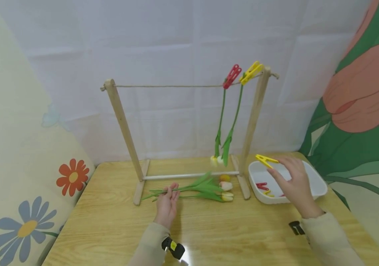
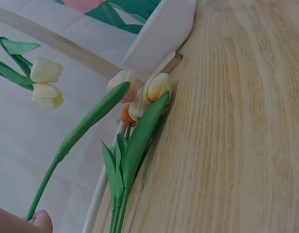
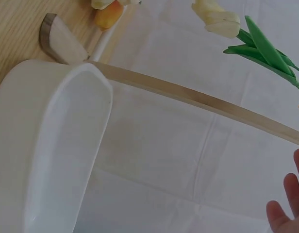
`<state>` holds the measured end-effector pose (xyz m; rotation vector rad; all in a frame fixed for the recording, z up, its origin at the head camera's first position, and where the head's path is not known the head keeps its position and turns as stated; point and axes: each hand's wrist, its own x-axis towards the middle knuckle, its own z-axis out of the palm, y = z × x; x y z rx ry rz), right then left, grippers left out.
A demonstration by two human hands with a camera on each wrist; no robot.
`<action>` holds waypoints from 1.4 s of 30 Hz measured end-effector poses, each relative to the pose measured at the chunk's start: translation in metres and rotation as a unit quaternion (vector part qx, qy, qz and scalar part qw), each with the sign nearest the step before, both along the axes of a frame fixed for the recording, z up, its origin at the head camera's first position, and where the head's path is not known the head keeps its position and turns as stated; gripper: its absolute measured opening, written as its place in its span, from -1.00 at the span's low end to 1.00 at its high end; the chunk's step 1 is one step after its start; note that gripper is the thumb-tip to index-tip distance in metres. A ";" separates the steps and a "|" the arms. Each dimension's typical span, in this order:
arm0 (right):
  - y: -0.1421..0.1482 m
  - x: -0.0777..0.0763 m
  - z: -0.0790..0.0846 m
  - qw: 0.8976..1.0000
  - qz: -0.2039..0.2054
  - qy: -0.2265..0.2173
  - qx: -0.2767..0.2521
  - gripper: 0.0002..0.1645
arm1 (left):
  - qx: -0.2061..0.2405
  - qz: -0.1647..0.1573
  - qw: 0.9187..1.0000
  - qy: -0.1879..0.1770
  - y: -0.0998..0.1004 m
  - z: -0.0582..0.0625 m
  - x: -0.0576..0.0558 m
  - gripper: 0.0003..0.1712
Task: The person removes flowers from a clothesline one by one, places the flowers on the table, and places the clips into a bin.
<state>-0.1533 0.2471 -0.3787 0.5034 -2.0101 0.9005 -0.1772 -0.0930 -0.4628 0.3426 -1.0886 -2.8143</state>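
Observation:
My left hand [image 1: 167,206] pinches the green stem of an artificial tulip with a pale pink head [image 2: 121,85], raised slightly off the table. Beside it several more tulips [image 2: 157,88] lie on the wood, their heads pointing right. Over the white basin, my right hand [image 1: 295,181] pinches a yellow clothespin [image 1: 265,160] between thumb and fingers. From the rope [image 1: 172,86] two pale tulips [image 1: 220,160] hang head down, one under a red clothespin [image 1: 232,76], the other under a yellow clothespin beside it. In the right wrist view only some fingertips [image 3: 291,194] show.
A wooden frame with a left post [image 1: 123,125] and a right post [image 1: 256,118] carries the rope. A white bar [image 1: 189,175] joins its feet. At the right stands the white basin [image 1: 320,190], with red and yellow clothespins [image 1: 261,186] inside. White cloth hangs behind.

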 end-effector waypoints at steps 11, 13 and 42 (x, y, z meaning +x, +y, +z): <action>0.015 0.005 -0.012 0.996 -0.044 -0.075 0.003 -0.60 | 0.004 0.007 1.000 -0.015 0.000 -0.002 0.000 -0.80; 0.016 0.005 -0.014 0.996 -0.045 -0.078 0.004 -0.61 | -0.001 0.005 1.000 -0.014 0.000 -0.003 0.000 -0.80; 0.042 0.000 -0.038 0.983 -0.079 -0.163 0.041 -0.62 | 0.043 -0.013 0.999 -0.020 0.000 -0.002 -0.005 -0.81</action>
